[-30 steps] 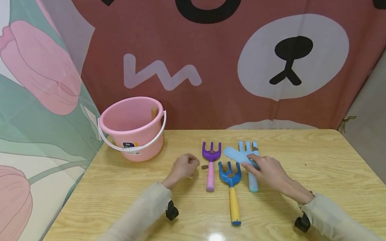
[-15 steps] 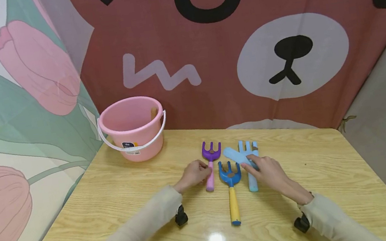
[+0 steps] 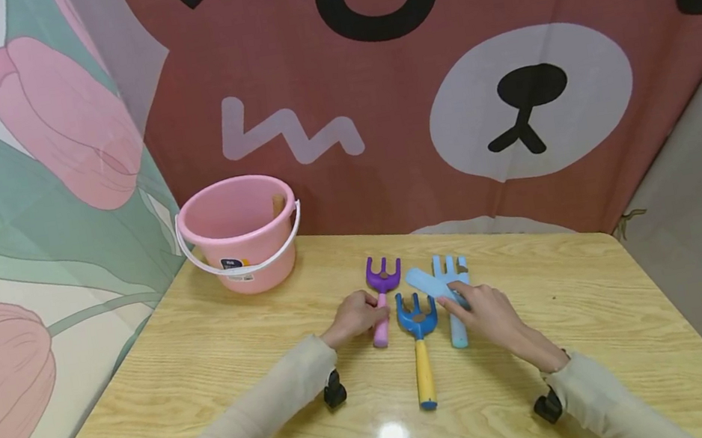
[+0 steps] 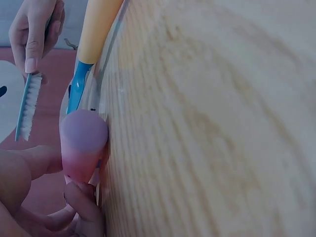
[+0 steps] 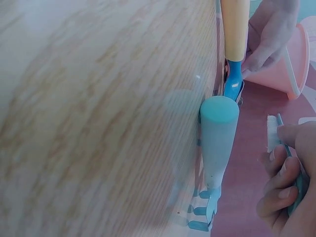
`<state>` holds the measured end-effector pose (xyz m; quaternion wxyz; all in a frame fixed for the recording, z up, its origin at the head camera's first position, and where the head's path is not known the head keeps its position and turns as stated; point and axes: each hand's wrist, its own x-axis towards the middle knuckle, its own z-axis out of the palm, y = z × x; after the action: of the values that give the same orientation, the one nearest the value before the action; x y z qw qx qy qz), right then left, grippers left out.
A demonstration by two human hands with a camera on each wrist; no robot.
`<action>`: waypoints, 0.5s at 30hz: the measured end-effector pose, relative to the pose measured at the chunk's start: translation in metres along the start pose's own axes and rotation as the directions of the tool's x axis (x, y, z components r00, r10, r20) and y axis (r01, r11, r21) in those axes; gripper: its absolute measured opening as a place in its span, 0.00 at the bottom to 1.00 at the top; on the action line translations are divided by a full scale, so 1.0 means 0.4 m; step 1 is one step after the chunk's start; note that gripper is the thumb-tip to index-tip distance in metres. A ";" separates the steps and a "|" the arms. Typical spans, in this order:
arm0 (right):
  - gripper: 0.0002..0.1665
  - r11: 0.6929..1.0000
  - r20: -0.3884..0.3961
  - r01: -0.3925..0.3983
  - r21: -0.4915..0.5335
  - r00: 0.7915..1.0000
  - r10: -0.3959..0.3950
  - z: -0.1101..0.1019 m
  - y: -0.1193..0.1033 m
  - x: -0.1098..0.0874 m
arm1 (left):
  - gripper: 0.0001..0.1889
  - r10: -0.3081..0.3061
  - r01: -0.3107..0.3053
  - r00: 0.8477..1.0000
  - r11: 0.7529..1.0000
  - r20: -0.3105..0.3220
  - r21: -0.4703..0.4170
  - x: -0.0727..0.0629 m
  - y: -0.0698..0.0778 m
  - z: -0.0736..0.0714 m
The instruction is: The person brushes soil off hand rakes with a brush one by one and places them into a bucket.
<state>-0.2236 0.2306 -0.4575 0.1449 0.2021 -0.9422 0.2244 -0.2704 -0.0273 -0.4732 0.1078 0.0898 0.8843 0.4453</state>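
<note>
My left hand (image 3: 353,315) pinches the pink handle (image 4: 84,133) of a toy hand fork with purple prongs (image 3: 385,281), which lies on the table. My right hand (image 3: 491,313) holds a light blue brush (image 3: 427,283) by its handle, over a light blue toy fork (image 3: 459,331). In the left wrist view the white bristles (image 4: 30,106) face the table. Between the two hands lies a blue toy fork with a yellow handle (image 3: 424,374), touched by neither. Small brown bits sit among the prongs of the forks.
At the back left of the wooden table (image 3: 580,336) stands a pink bucket (image 3: 249,264) with a white handle. Something brown (image 3: 278,205) shows inside it. Printed cloths with a bear (image 3: 392,129) and tulips hang close behind the table and along its sides.
My left hand has moved right from beside the purple-pronged fork and now pinches its pink handle. My right hand and the brush have stayed in place.
</note>
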 end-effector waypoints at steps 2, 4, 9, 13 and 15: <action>0.22 1.000 0.001 0.000 -0.001 1.000 0.000 0.000 -0.001 0.000 | 0.14 -0.011 0.011 1.000 1.000 -0.004 -0.014 0.000 0.002 -0.001; 0.23 1.000 -0.001 0.003 -0.004 1.000 -0.003 0.000 -0.001 0.000 | 0.13 -0.021 0.021 1.000 0.999 -0.004 -0.031 0.000 0.003 -0.002; 0.22 1.000 -0.009 0.014 -0.006 1.000 -0.014 -0.001 -0.002 -0.001 | 0.13 -0.043 0.044 0.999 0.996 0.011 -0.083 -0.001 0.004 -0.004; 0.22 1.000 -0.008 0.015 -0.005 1.000 -0.015 -0.001 -0.003 -0.001 | 0.13 -0.053 0.054 0.999 0.996 0.010 -0.077 -0.002 0.003 -0.007; 0.22 1.000 -0.006 0.013 -0.005 1.000 -0.013 -0.001 -0.003 -0.001 | 0.15 -0.062 0.062 0.998 0.996 -0.001 -0.059 -0.003 0.003 -0.009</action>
<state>-0.2227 0.2298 -0.4567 0.1497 0.2072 -0.9410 0.2219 -0.2701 -0.0295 -0.4700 0.1232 0.0584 0.8732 0.4679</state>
